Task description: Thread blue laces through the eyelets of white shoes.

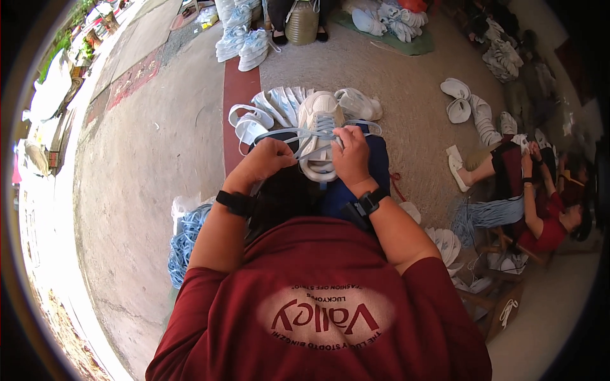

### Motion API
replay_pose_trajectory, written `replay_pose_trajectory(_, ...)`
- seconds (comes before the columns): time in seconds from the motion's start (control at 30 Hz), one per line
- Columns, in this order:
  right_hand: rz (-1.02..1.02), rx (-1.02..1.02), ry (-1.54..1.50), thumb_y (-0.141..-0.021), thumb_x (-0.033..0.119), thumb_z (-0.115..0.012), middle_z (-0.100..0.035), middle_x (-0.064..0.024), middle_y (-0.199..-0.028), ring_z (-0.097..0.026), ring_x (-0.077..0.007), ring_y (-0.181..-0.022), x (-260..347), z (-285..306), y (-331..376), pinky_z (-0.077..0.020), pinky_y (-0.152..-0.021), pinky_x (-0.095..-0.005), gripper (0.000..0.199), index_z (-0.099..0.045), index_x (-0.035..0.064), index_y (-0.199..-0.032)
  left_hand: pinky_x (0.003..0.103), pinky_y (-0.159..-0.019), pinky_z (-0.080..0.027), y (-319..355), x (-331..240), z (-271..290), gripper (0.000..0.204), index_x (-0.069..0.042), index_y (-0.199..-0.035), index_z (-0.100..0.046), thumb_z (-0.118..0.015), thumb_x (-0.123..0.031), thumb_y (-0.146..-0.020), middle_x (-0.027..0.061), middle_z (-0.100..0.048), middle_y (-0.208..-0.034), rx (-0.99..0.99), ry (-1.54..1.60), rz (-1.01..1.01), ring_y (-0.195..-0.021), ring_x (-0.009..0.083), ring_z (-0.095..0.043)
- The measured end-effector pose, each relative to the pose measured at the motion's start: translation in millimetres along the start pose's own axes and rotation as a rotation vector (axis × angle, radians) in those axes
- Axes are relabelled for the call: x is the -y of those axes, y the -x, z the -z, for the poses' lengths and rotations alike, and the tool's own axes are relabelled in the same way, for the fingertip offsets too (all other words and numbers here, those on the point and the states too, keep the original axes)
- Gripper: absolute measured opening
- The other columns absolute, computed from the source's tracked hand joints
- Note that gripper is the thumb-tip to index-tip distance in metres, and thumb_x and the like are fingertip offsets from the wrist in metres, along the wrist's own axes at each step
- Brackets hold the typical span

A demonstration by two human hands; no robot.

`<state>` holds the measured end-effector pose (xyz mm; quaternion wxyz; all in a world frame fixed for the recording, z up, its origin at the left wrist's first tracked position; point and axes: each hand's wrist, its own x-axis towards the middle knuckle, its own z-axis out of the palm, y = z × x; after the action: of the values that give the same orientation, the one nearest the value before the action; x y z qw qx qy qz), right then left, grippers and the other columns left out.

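A white sneaker (321, 105) rests across my lap, its toe pointing away from me. Light blue shoelaces (326, 122) cross its front and trail loose to both sides. My left hand (272, 159) is beside the shoe's heel opening, fingers pinched on a loose lace end. On the opposite side, my right hand (352, 155) has thumb and fingers closed around a lace at the upper eyelets. Both wrists wear black bands. Just beyond the sneaker fan out several white shoes (283, 105), with another white shoe (359, 103) to the right.
A bundle of light blue laces (184, 244) lies at my left. To the right, a seated co-worker (543, 219) handles a shoe near more blue laces (486, 216). Stacked white shoes (244, 44) stand ahead, beside a large ribbed jar (302, 25) and another person's feet.
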<state>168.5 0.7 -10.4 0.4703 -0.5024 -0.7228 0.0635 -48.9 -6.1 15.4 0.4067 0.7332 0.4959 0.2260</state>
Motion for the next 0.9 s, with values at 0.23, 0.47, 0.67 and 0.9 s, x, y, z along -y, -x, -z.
replay_pose_trajectory(0.23,0.147,0.238,0.021,-0.07,0.007,-0.059,-0.056,-0.0115,-0.069,-0.054,-0.0306,-0.069,-1.5,-16.7,-7.1,-0.0392,-0.067,-0.0397,0.004,-0.062,0.0058,-0.072,0.018,-0.048,-0.038,-10.6,26.7,-9.4,0.012,-0.007,-0.075,-0.061,-0.062,-0.015,-0.084,-0.0023,-0.057,-0.065,-0.119,1.009,0.246,-0.053,0.0046,-0.049)
replay_pose_trajectory(0.47,0.029,0.239,-0.04,-0.065,0.003,-0.063,-0.057,-0.0107,-0.076,-0.054,-0.0284,-0.075,2.1,-17.7,-1.5,-0.0405,-0.071,-0.0384,0.017,-0.065,0.0043,-0.082,0.016,-0.049,-0.043,-52.2,22.3,-37.2,0.008,-0.003,-0.079,-0.062,-0.062,-0.01,-0.083,0.0005,-0.062,-0.068,-0.192,0.89,0.192,-0.055,0.0051,-0.055)
replay_pose_trajectory(0.67,-0.025,0.284,-0.056,-0.067,0.001,-0.062,-0.056,-0.0116,-0.082,-0.054,-0.0291,-0.081,-1.6,-16.5,0.3,-0.0413,-0.073,-0.0375,0.019,-0.066,0.0036,-0.085,0.023,-0.045,-0.04,-60.0,23.8,-48.7,0.014,0.001,-0.067,-0.061,-0.066,-0.01,-0.075,0.002,-0.058,-0.059,-0.346,0.287,0.09,-0.05,0.0073,-0.049)
replay_pose_trajectory(0.9,-0.01,0.243,-0.094,-0.069,0.0,-0.059,-0.057,-0.0114,-0.078,-0.055,-0.0286,-0.078,1.1,-16.2,0.6,-0.0423,-0.074,-0.0369,0.018,-0.066,0.0036,-0.086,0.034,-0.054,-0.046,-49.1,9.7,-58.8,0.017,0.001,-0.068,-0.06,-0.064,-0.015,-0.074,0.0106,-0.06,-0.062,-0.565,-0.032,-0.005,-0.057,0.0204,-0.057)
